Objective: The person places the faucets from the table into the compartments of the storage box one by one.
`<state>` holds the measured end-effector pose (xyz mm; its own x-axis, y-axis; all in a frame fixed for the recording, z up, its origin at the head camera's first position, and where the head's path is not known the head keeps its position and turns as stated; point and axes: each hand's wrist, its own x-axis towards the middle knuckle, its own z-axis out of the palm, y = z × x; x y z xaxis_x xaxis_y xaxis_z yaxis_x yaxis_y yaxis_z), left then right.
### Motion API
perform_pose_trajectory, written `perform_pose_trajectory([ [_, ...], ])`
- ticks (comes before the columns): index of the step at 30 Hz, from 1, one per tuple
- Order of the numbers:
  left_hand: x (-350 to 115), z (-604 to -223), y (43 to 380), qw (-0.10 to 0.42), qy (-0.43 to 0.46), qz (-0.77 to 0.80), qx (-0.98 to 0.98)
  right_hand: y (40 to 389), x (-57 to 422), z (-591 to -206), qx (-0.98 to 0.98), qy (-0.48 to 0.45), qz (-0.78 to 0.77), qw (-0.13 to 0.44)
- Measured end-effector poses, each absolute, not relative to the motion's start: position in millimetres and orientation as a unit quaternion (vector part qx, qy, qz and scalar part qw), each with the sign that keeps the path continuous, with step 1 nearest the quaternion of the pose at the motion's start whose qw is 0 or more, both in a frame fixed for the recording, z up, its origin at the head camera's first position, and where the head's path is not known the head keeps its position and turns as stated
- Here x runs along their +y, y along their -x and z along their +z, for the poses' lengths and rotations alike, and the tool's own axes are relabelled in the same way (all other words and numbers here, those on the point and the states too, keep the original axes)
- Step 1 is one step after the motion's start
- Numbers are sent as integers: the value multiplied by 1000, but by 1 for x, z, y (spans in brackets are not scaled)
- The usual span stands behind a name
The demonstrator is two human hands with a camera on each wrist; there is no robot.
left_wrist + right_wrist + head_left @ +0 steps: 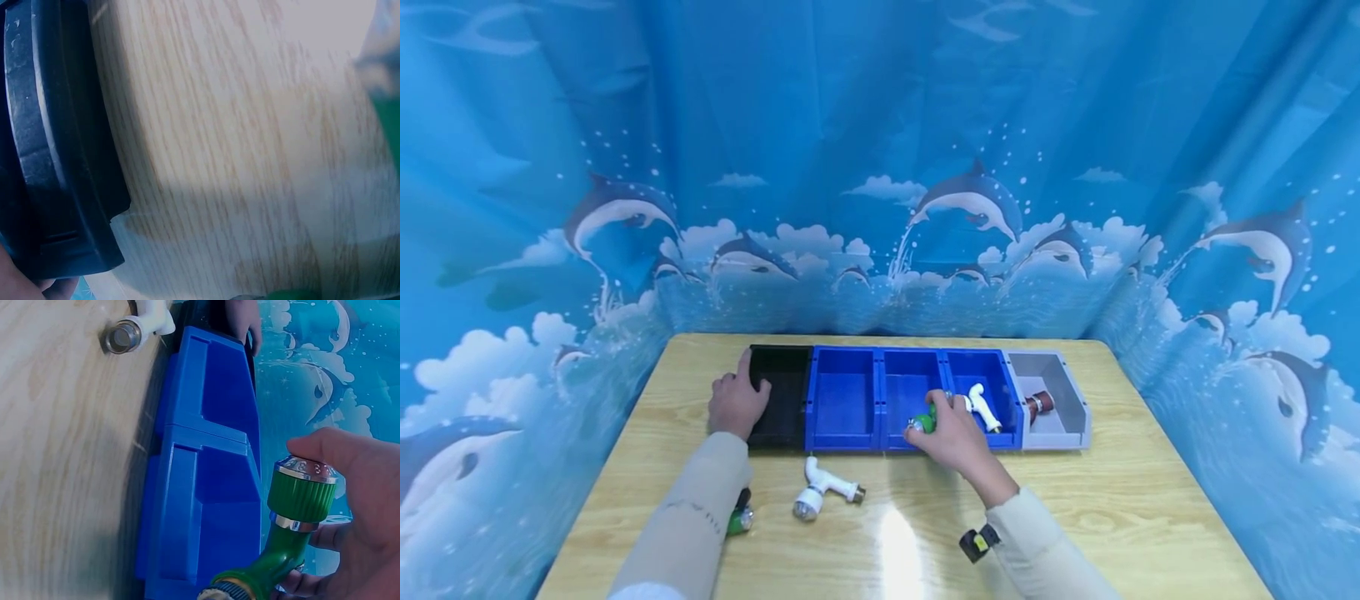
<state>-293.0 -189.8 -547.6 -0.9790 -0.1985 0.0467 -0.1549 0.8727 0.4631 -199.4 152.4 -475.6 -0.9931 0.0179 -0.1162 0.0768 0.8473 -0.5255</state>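
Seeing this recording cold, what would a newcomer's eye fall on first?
The eye would probably land on the blue dolphin-print curtain behind the table. Next comes the row of black, blue and grey bins along the table's far side, then the bright green fitting that the right hand grips by the blue bins.

The table has a pale wood-grain top with rounded far corners and a bright streak of glare on its near part. Along its far side stand five bins side by side: from the left, a black bin, three blue bins and a grey bin. Just in front of them a white tap lies on its side. Nearer, to its left, lies a green tap, partly hidden.
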Motion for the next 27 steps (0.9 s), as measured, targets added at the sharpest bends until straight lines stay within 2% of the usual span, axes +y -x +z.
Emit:
perform_pose_trajectory([
  [27,-191,-548,293,46,-93,-239,-965,224,143,-474,956,-22,-290,50],
])
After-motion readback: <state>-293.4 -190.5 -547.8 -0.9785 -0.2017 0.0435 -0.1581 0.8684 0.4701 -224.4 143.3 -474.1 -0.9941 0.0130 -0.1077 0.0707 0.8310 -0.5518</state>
